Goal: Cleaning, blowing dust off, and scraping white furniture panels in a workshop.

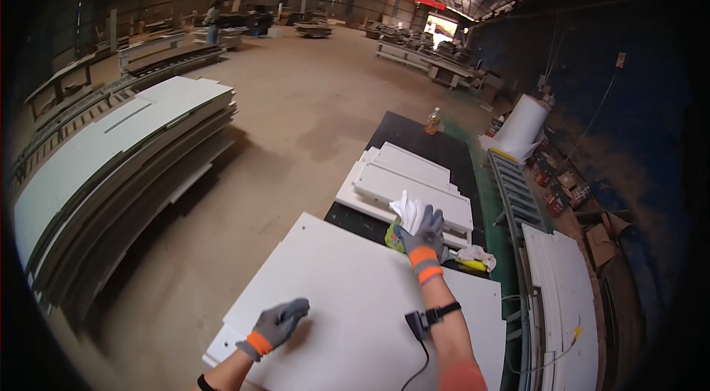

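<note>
My right hand (420, 230), in a grey glove with an orange cuff, is at the far edge of a large white panel (347, 280). A crumpled white cloth (408, 212) rises between its thumb and fingers; they seem closed on it, though the palm side is hidden. Beside the thumb stands a green packet (393, 237), partly covered by the hand. My left hand (278, 326), gloved alike, hovers over or rests on the panel's near left part; contact cannot be made out. Its fingers stretch to the right, and nothing shows in them.
Smaller white panels (414, 188) lie stacked on a black tabletop (392, 132) with a bottle (433, 121). A yellow-handled tool (473, 264) and a rag (477, 254) lie right of my hand. Tall panel stacks (133, 132) stand left, a roller conveyor (506, 177) right. A person (213, 21) stands far off.
</note>
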Demonstrator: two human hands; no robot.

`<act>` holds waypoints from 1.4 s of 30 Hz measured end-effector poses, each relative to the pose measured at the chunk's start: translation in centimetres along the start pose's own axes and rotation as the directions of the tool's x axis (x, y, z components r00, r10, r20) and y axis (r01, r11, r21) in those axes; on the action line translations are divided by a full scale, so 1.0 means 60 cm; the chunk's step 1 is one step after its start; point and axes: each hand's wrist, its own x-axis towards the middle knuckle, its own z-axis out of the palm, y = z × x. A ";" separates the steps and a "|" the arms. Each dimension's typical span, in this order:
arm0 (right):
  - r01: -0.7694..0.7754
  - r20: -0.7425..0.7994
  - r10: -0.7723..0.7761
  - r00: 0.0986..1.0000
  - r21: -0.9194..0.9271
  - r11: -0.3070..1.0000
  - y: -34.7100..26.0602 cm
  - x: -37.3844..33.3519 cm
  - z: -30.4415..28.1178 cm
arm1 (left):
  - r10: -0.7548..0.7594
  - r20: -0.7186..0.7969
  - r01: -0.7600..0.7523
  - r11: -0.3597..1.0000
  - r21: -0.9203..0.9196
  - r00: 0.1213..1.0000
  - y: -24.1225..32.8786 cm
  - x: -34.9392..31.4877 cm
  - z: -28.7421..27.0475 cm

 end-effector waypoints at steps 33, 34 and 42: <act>-0.668 0.664 -0.124 0.737 0.689 -0.282 0.157 -0.250 0.073 | -0.333 0.791 0.810 0.494 -0.316 0.513 0.022 0.239 0.187; -0.563 0.556 -0.090 0.826 0.817 -0.122 0.160 -0.240 0.060 | -0.342 0.791 0.813 0.494 -0.308 0.508 0.032 0.239 0.184; -0.622 0.645 0.029 0.763 0.747 -0.236 0.196 -0.243 0.005 | -0.384 0.432 0.504 0.838 -0.207 0.816 0.110 0.246 0.181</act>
